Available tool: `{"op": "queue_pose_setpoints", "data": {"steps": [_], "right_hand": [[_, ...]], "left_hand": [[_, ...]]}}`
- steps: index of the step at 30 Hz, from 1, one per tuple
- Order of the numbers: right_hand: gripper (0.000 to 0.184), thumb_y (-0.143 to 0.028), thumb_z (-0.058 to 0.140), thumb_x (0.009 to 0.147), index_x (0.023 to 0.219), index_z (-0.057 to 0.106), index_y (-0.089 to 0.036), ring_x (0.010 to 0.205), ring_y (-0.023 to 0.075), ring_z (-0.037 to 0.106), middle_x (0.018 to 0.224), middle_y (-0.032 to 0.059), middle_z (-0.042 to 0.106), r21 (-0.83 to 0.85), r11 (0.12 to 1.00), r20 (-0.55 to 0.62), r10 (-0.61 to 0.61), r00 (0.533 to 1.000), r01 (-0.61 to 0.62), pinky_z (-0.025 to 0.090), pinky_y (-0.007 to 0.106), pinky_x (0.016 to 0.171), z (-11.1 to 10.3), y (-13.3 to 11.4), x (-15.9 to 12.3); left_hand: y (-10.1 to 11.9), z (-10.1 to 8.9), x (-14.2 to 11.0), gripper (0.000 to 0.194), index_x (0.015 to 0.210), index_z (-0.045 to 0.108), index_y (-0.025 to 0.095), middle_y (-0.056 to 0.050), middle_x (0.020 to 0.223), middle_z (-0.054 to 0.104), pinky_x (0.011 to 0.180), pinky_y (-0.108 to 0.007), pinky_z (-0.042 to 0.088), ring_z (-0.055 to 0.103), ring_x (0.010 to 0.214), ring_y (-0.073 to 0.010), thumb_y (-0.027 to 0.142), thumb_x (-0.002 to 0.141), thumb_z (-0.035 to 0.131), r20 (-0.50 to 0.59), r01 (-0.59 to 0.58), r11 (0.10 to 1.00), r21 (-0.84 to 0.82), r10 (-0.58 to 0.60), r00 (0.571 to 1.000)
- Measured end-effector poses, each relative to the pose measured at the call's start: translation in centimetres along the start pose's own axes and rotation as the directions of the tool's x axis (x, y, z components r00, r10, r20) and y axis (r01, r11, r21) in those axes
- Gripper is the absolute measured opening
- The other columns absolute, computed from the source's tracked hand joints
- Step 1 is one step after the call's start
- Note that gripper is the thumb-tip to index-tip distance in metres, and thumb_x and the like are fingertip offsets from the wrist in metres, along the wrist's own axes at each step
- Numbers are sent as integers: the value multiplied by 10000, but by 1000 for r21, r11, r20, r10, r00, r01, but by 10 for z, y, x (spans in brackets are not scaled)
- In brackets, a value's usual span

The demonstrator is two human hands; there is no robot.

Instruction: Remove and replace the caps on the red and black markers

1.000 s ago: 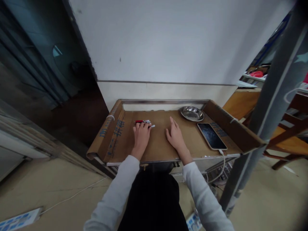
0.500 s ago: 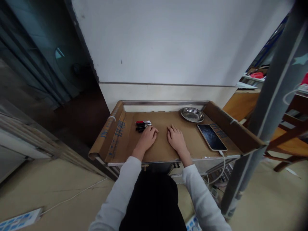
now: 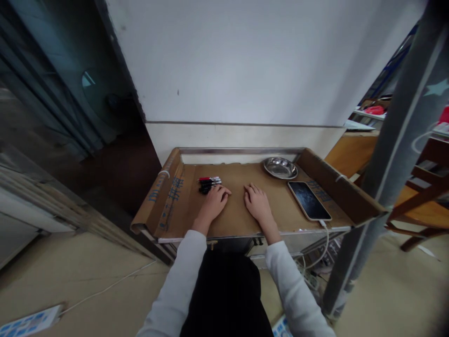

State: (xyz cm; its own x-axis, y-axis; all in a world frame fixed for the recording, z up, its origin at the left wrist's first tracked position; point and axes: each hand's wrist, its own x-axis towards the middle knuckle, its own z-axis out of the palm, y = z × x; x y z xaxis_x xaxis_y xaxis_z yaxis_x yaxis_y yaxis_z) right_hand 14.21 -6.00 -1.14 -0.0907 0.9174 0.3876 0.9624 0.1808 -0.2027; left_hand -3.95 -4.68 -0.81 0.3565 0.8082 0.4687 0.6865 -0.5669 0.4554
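My left hand [image 3: 214, 202] rests palm down on the cardboard-covered table [image 3: 231, 213], fingers spread and holding nothing. Its fingertips lie just right of a small bundle of red and black marker pens [image 3: 209, 183]. My right hand [image 3: 257, 202] also lies flat on the cardboard, open and empty, a short way to the right of the left hand.
A shallow steel dish [image 3: 280, 167] sits at the back right. A phone [image 3: 309, 200] on a white charging cable lies near the right edge. A grey pole [image 3: 386, 154] stands to the right. Power strips and cables lie on the floor.
My left hand has drawn back from the pens and moved right, leaving them lying on the cardboard. My right hand pulled in slightly. Both now rest flat and still.
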Motion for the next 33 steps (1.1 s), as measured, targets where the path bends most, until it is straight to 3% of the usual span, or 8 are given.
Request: {"op": "queue_pose_setpoints", "data": {"steps": [6,12,18,21,25,28,30,33], "right_hand": [[372,-223,329,895,1194,528,-128,1176,230,454,1288,140,503,1,1000,-11,-1,1000,2,326,356,965,-1,0,0],[348,-216,342,887,1161,542,-138,1156,228,461,1272,134,515,24,1000,-21,12,1000,-12,333,353,944,-3,-2,0],[292,-266,356,888,1009,604,-170,1013,210,529,1034,106,629,290,954,-50,95,994,-76,363,361,899,-6,-1,11],[293,-344,390,873,975,609,-179,943,172,554,1023,83,632,639,767,-20,93,995,-59,420,316,849,-4,-3,28],[266,-382,490,812,948,612,-189,663,106,571,911,41,651,943,203,263,39,964,-265,462,219,577,-3,-10,54],[167,-258,533,792,904,620,-170,605,80,569,807,26,655,903,-118,411,-42,911,-413,468,188,562,-1,-11,67],[122,-191,509,801,851,615,-158,626,81,581,769,29,657,848,-220,482,-61,874,-483,485,183,591,3,-9,73],[133,-157,463,826,793,592,-155,615,84,584,719,29,652,815,-231,528,-80,845,-531,501,189,607,9,-7,75]], "left_hand": [[6,-10,-1,196,935,594,227,-48,993,557,870,-361,387,483,956,-204,161,848,432,-103,134,978,159,-119,988],[6,-23,-11,194,1006,563,223,-81,1013,562,823,-408,361,454,972,-268,221,833,473,-274,450,827,337,-371,887],[3,-19,-13,181,980,579,223,-89,1004,580,838,-419,333,452,986,-271,308,836,507,-158,352,870,346,-315,936],[3,-18,-4,170,971,579,225,-74,993,598,849,-420,334,492,961,-249,299,867,466,-122,220,941,256,-194,973],[3,-17,24,184,1006,556,221,-56,1011,591,857,-351,389,542,956,-189,287,891,428,-85,-4,1000,30,7,996],[1,-13,47,253,1104,495,206,-57,1014,594,830,-298,445,573,916,-150,288,865,488,-239,-60,980,-188,14,971],[-2,-10,59,307,1136,471,199,-70,1049,591,789,-279,476,592,874,-135,290,847,519,-344,-64,957,-282,-38,938],[-4,-7,65,246,1081,523,200,-66,1049,608,771,-267,497,609,856,-125,290,852,508,-341,-118,936,-331,-2,940]]}}
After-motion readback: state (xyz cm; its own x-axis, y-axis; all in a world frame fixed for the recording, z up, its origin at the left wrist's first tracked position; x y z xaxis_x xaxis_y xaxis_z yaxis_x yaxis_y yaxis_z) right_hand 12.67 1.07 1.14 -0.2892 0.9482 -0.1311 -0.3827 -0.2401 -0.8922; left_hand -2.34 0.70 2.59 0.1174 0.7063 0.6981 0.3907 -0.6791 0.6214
